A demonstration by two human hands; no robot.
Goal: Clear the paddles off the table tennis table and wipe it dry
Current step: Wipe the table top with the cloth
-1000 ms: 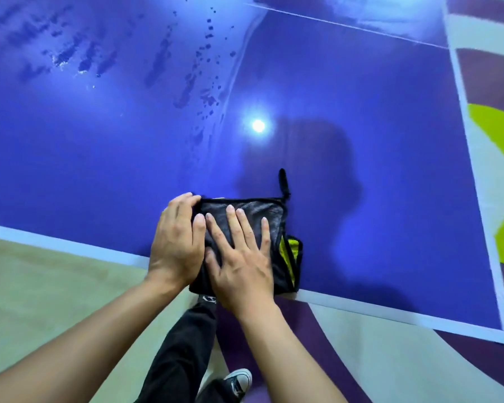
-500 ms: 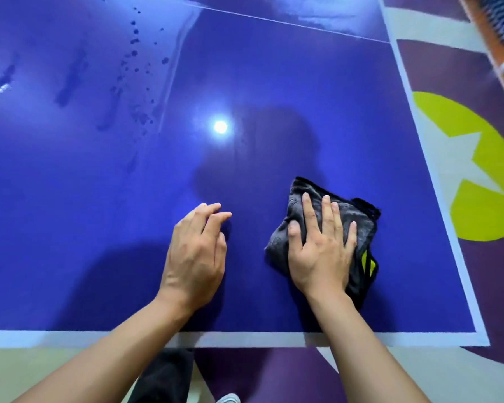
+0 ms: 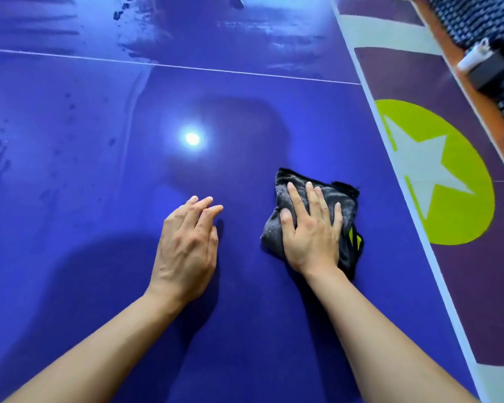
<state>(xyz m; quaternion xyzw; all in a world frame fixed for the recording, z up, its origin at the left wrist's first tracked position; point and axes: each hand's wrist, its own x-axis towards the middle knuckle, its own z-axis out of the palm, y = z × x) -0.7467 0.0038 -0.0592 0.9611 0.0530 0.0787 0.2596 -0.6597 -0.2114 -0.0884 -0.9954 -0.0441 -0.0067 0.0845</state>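
The blue table tennis table (image 3: 99,257) fills the view, glossy, with a thin white centre line across the far part. A dark grey cloth (image 3: 346,205) with a yellow-green patch lies on it right of middle. My right hand (image 3: 310,231) presses flat on the cloth, fingers straight and spread. My left hand (image 3: 186,248) rests on the bare table surface to the left of the cloth, fingers straight and together, holding nothing. Water droplets and smears (image 3: 122,13) show at the far left and far side. No paddles are in view.
The table's white right edge (image 3: 390,158) runs diagonally down the right side. Beyond it lies a purple floor with a yellow-green circle and white star (image 3: 437,175). A patterned object and small dark things (image 3: 489,68) sit at the top right. A lamp reflection (image 3: 192,138) glares mid-table.
One second ago both hands pressed the cloth at the near table edge. Now my right hand alone has slid it farther in and to the right, while my left hand rests apart on the table.
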